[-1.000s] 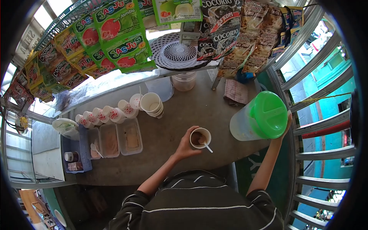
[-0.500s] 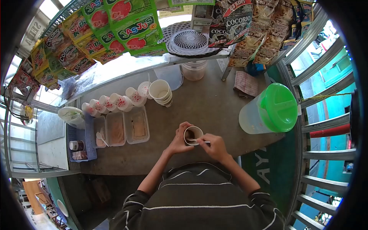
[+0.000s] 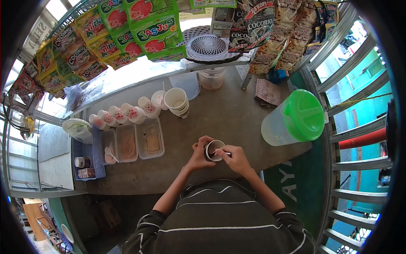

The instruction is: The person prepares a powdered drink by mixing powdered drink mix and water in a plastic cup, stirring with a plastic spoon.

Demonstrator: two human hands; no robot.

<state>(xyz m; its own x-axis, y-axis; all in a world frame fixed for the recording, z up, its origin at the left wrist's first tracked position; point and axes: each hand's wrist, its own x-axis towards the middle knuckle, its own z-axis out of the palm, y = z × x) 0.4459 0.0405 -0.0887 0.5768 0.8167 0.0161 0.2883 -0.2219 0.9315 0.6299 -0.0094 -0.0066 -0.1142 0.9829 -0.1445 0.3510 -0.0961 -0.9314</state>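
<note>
A white paper cup [image 3: 216, 144] with something dark brown inside stands near the front of the table. My left hand [image 3: 199, 155] is wrapped round its left side. My right hand [image 3: 236, 159] pinches the handle of a small spoon [image 3: 218, 153], whose lower end dips into the cup. The contents are partly hidden by the cup wall and my fingers. To the left lie open plastic containers of brown powder [image 3: 152, 144], and a white spoon [image 3: 112, 155] rests in the leftmost one.
Stacked paper cups [image 3: 176, 99] and a row of upturned cups [image 3: 129, 111] stand behind the containers. At right is a jug with a green lid [image 3: 305, 114], near a folded checked cloth [image 3: 267, 92]. Drink sachets [image 3: 154, 31] hang above; a blue basket [image 3: 100, 169] sits at left.
My right hand and the spoon have shifted slightly within the cup, and the cup has tilted a little. The whole view has moved slightly. My left hand keeps its hold.
</note>
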